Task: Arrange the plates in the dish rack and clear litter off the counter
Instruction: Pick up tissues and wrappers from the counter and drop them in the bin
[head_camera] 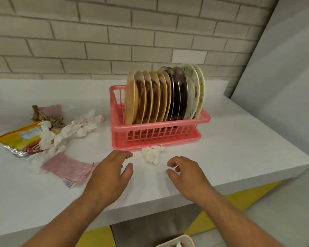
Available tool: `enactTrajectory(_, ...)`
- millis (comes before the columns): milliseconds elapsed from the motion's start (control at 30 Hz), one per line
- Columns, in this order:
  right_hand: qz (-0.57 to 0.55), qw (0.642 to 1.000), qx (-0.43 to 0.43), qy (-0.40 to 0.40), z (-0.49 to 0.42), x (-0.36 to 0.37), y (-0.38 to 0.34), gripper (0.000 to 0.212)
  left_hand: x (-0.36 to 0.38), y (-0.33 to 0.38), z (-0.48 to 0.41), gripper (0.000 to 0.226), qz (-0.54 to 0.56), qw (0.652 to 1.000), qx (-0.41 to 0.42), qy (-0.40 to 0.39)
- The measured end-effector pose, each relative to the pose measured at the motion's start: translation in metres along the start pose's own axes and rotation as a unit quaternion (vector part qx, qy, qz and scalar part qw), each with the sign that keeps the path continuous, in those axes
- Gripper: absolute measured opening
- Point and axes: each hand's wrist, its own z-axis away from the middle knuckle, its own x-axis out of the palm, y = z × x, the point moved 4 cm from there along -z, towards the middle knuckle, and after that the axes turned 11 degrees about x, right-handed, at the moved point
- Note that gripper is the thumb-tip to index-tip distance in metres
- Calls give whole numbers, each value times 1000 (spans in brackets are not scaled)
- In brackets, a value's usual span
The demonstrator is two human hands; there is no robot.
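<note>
Plates [164, 93]: all I can see stand on edge in the pink dish rack [159, 134] towards the back of the counter [239, 139], so I judge that half of the task done. Litter is not yet cleared: one crumpled tissue [152, 154] lies just in front of the rack, and more tissues [75, 129], a yellow snack wrapper [23, 139], a pink wrapper [68, 168] and a brown scrap [46, 116] lie to the left. My left hand [111, 175] and right hand [185, 173] hover either side of the near tissue, fingers loosely curled, holding nothing; I judge that tissue the nearest pick.
</note>
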Motion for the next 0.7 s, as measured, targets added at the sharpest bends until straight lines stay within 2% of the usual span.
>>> enactTrajectory(100,19,1000,15,9,-15,5,-13,25,2,-5,-2,30,7,1000,3,-7)
enactTrajectory(200,38,999,25,15,-33,16,-36,44,4,-5,-1,30,7,1000,5,-11)
enactTrajectory(300,107,994,30,11,-49,35,-54,51,-1,-5,0,28,17,1000,23,-8)
enactTrajectory(400,163,986,23,4,-52,50,-54,40,-13,-11,3,24,3,999,50,14)
enactTrajectory(533,70,998,1,-7,-41,47,-45,4,-29,-29,3,21,-47,996,50,48)
enactTrajectory(700,54,998,-28,3,-30,33,-42,14,-30,-50,11,28,-60,998,11,25)
